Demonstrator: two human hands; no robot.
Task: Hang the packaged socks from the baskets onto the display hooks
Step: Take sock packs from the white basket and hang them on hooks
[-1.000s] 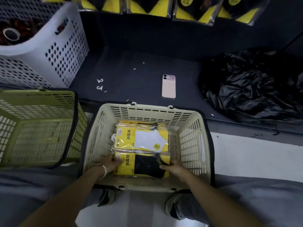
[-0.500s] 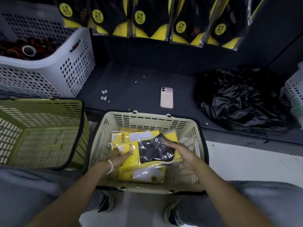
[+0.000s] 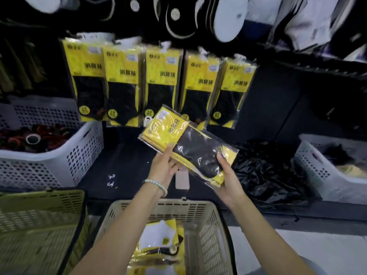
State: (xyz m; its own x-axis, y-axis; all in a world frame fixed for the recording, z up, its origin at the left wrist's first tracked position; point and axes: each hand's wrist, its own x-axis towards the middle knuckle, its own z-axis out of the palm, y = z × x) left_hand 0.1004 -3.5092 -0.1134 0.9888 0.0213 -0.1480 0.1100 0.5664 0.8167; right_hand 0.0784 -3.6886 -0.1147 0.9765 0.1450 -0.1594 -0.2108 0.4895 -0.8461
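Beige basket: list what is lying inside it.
Inside the beige basket lie stacked yellow sock packs: one with a white sock on top, a black one below. The left forearm covers the basket's left side, and the pile hides how many packs lie underneath.

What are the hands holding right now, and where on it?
One sock pack: left hand grips its middle edge, right hand its black-sock end.
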